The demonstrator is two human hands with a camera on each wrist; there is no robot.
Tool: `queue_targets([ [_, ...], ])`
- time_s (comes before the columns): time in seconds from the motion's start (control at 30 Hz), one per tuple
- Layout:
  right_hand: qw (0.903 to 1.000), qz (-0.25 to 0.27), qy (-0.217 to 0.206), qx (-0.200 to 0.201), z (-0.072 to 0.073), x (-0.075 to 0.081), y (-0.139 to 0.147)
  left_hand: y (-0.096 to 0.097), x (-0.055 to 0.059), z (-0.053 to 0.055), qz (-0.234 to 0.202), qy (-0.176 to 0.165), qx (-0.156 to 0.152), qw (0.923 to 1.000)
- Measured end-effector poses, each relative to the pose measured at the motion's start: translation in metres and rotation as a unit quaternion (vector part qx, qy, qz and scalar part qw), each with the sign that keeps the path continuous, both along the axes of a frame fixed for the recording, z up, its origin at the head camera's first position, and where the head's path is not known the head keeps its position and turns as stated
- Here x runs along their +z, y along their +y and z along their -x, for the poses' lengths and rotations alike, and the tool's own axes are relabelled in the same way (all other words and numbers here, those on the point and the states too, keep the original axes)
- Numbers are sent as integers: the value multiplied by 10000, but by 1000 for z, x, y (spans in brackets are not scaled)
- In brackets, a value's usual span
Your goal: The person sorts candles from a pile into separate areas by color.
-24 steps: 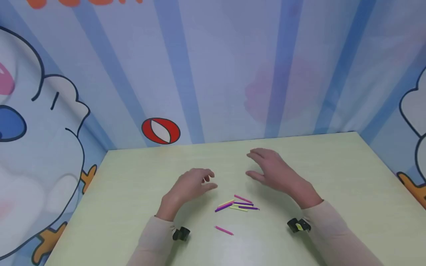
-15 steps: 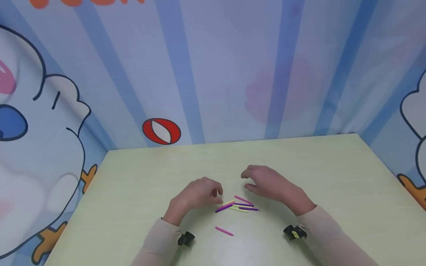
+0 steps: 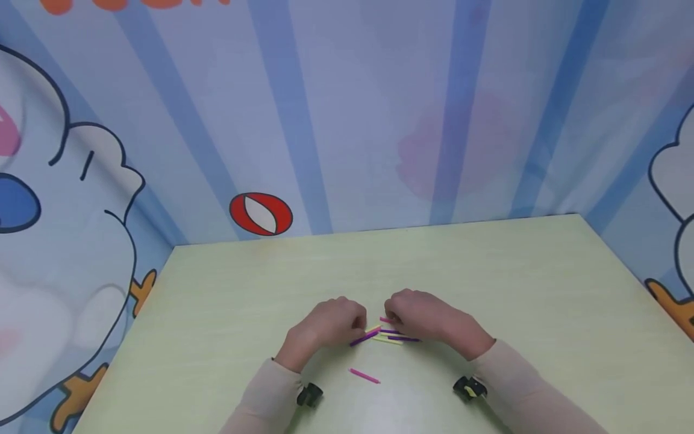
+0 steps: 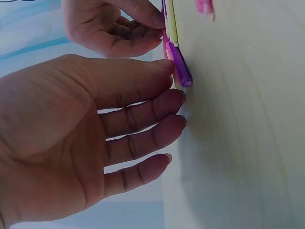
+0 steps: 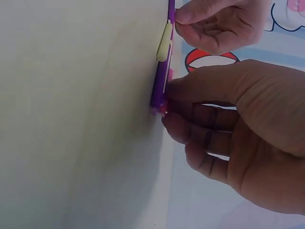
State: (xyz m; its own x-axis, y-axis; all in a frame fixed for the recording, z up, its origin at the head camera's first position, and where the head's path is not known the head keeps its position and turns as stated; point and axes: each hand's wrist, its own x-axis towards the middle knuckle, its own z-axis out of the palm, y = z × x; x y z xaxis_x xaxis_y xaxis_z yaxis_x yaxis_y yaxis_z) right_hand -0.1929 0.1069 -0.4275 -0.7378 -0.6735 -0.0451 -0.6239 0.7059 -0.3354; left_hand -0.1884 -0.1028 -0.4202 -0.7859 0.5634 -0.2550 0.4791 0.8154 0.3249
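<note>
A small pile of thin pink, purple and pale yellow sticks lies mid-table in the head view. At its left end, my left hand (image 3: 332, 323) brings thumb and forefinger together on a stick beside a purple stick (image 3: 364, 339); its colour is partly hidden. Opposite, my right hand (image 3: 425, 316) pinches the far pink stick (image 3: 384, 320), whose end shows red-pink between thumb and forefinger in the right wrist view. The other fingers of both hands are loosely bent. A yellow stick (image 3: 387, 340) and another purple stick (image 3: 403, 339) lie between the hands.
A single pink stick (image 3: 364, 376) lies apart, nearer me on the pale table (image 3: 244, 301). A printed backdrop (image 3: 368, 120) with blue stripes and cartoon figures stands behind and beside the table. Each wrist wears a small black camera (image 3: 310, 395).
Both hands have come down and inward to the pile from above it. Their fingers have closed from a spread pose to a pinch. The sticks show no clear movement.
</note>
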Motion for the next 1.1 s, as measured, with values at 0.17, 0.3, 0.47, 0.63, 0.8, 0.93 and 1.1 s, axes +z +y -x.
queue_targets([
  [0.17,9999,-114,52,-50,1,1,-2,1,0,0,-10,28,37,10000],
  [0.3,9998,-131,136,-36,2,2,-3,2,2,0,28,64,36,10000],
  [0.47,9997,-158,177,-108,5,5,-2,3,1,-2,32,21,155,9999],
  [0.63,9993,13,322,-182,12,8,3,5,-2,-4,59,103,90,9999],
  [0.8,9985,116,506,-168,24,8,5,6,-3,-4,76,116,68,9999],
  [0.93,9984,51,530,-188,33,6,2,6,-2,-5,116,128,98,9998],
  [1.1,9984,-57,452,-331,44,6,-2,4,1,-5,112,88,170,9998],
])
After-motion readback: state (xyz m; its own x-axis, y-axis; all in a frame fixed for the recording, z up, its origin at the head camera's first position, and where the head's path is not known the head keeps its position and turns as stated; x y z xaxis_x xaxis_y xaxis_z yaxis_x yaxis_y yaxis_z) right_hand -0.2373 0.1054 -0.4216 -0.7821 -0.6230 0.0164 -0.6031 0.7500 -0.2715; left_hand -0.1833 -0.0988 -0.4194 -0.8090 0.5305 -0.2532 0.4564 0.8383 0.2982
